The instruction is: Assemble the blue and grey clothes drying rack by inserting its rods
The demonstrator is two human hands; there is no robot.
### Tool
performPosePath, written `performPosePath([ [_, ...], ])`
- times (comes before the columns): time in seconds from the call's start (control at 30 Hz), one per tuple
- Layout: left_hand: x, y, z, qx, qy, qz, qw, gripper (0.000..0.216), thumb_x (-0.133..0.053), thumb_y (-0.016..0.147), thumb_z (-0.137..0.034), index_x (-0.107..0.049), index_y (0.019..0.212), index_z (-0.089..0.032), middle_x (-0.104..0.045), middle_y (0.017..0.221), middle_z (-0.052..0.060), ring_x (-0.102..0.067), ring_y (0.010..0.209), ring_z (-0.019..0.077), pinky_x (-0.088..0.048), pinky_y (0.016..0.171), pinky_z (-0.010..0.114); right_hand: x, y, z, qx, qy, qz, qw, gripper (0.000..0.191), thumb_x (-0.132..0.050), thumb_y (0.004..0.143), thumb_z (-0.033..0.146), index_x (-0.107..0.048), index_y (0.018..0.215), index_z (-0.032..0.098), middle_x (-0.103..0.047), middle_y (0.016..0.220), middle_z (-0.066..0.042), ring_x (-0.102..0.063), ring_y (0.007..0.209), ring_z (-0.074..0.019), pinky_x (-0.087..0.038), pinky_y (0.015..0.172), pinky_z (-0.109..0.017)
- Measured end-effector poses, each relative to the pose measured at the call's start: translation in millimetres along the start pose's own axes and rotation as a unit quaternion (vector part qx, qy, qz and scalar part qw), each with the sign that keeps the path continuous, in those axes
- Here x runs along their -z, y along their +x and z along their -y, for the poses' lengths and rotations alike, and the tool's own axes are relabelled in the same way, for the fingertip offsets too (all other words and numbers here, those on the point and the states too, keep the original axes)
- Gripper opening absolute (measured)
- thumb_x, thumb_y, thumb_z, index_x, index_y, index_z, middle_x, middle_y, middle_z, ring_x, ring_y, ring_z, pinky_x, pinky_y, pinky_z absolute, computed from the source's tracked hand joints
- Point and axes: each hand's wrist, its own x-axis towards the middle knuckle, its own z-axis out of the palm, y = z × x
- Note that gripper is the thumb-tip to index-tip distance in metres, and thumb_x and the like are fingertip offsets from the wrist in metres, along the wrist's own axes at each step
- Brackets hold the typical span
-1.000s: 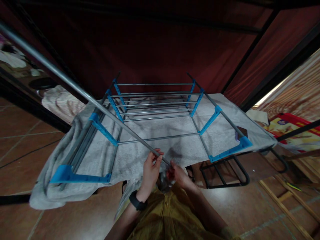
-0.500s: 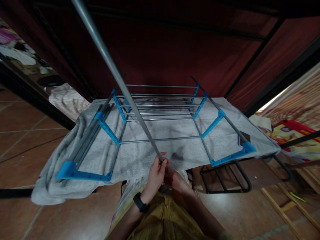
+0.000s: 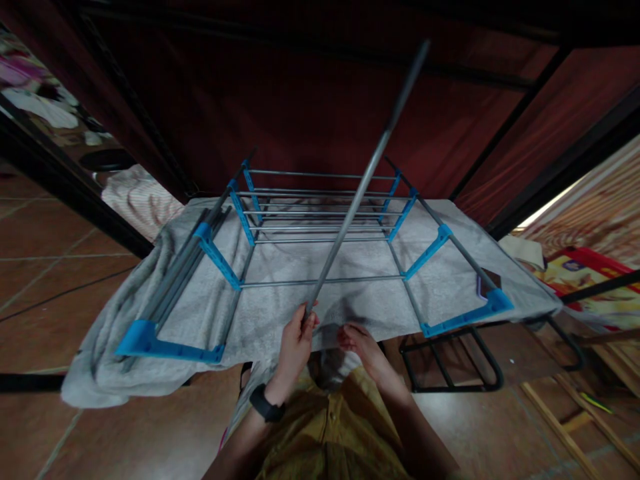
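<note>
A long grey metal tube (image 3: 345, 227) leans up and away to the right, its thinner, darker top section over the rack. My left hand (image 3: 296, 340), with a black watch on the wrist, is closed round its lower end. My right hand (image 3: 364, 348) is to the right of it, off the tube, with fingers curled together. Whether something small is in them is hidden. Beyond both hands stands a partly built rack of grey tubes with blue plastic brackets (image 3: 425, 257), resting on a grey blanket (image 3: 350, 303). Several loose tubes (image 3: 187, 273) lie along its left side.
A phone (image 3: 489, 283) lies on the blanket at the right, by a blue bracket. Dark red curtains (image 3: 280, 107) and black frame bars enclose the back. A black metal frame (image 3: 450, 363) and a wooden frame (image 3: 557, 420) are at the lower right.
The tube has swung from leaning left to leaning right, and its far end now shows. My right hand has come off the tube and moved right; my left hand has shifted slightly left.
</note>
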Motion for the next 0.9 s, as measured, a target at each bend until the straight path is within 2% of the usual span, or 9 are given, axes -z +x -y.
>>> performPosePath([
  [0.2, 15, 3, 17, 0.003, 0.069, -0.022, 0.997, 0.032, -0.046, 0.092, -0.034, -0.064, 0.111, -0.016, -0.068, 0.081, 0.004, -0.064, 0.076, 0.0181, -0.049, 0.073, 0.03, 8, 6, 32, 0.049, 0.009, -0.026, 0.998, 0.038, -0.079, 0.063, 0.054, -0.069, 0.079, 0.021, -0.072, 0.075, -0.004, -0.064, 0.07, -0.0179, -0.048, 0.068, -0.031],
  [0.4, 30, -3, 42, 0.01, 0.129, -0.035, 0.991, 0.036, -0.048, 0.09, -0.037, -0.066, 0.112, -0.016, -0.073, 0.085, 0.007, -0.069, 0.083, 0.0237, -0.054, 0.08, 0.037, 7, 14, 50, 0.075, 0.033, -0.049, 0.995, 0.038, -0.081, 0.062, 0.053, -0.07, 0.08, 0.022, -0.073, 0.078, -0.005, -0.063, 0.07, -0.0172, -0.049, 0.068, -0.031],
  [0.57, 40, -10, 62, 0.002, 0.177, -0.025, 0.984, 0.038, -0.047, 0.088, -0.039, -0.069, 0.11, -0.016, -0.076, 0.092, 0.011, -0.072, 0.089, 0.0268, -0.056, 0.084, 0.041, 2, 21, 60, 0.098, 0.055, -0.059, 0.992, 0.039, -0.08, 0.065, 0.052, -0.071, 0.089, 0.023, -0.075, 0.088, -0.006, -0.066, 0.076, -0.0186, -0.051, 0.071, -0.032],
  [0.73, 47, -14, 67, 0.007, 0.238, 0.001, 0.971, 0.041, -0.044, 0.088, -0.037, -0.07, 0.112, -0.016, -0.077, 0.102, 0.013, -0.073, 0.095, 0.029, -0.056, 0.088, 0.044, -4, 27, 70, 0.108, 0.094, -0.054, 0.988, 0.041, -0.079, 0.068, 0.05, -0.069, 0.098, 0.023, -0.076, 0.101, -0.007, -0.069, 0.087, -0.0209, -0.053, 0.077, -0.034],
  [0.9, 53, -22, 68, 0.028, 0.273, 0.029, 0.961, 0.04, -0.041, 0.088, -0.033, -0.07, 0.113, -0.02, -0.077, 0.105, 0.011, -0.074, 0.098, 0.0289, -0.057, 0.086, 0.042, -10, 34, 71, 0.103, 0.132, -0.056, 0.984, 0.044, -0.083, 0.066, 0.049, -0.067, 0.098, 0.023, -0.075, 0.097, -0.007, -0.07, 0.086, -0.0219, -0.055, 0.077, -0.035],
])
